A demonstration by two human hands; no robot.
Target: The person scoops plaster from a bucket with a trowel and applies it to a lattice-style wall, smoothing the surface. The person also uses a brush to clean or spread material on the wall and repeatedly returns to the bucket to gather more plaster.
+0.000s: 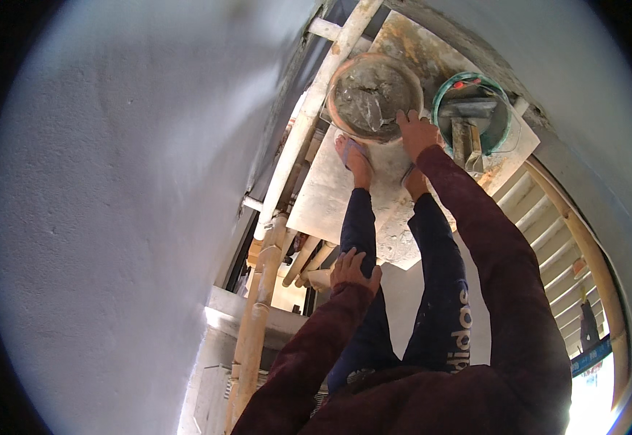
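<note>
A round, reddish-brown rimmed bucket holds wet grey mortar, its surface uneven with a smooth, shiny patch. My right hand is at the near right side of this bucket, fingers curled over the rim; their undersides are hidden. My left hand lies on my left knee, its fingers spread and nothing in them. Right of the mortar bucket stands a green bucket with a wire handle. Inside it are grey and wooden tools, whose exact kinds I cannot make out.
Both buckets and my sandalled feet are on a stained board. Bamboo poles run along its left side, beside a pale plastered wall. At the right, slatted railing curves downward beside another wall.
</note>
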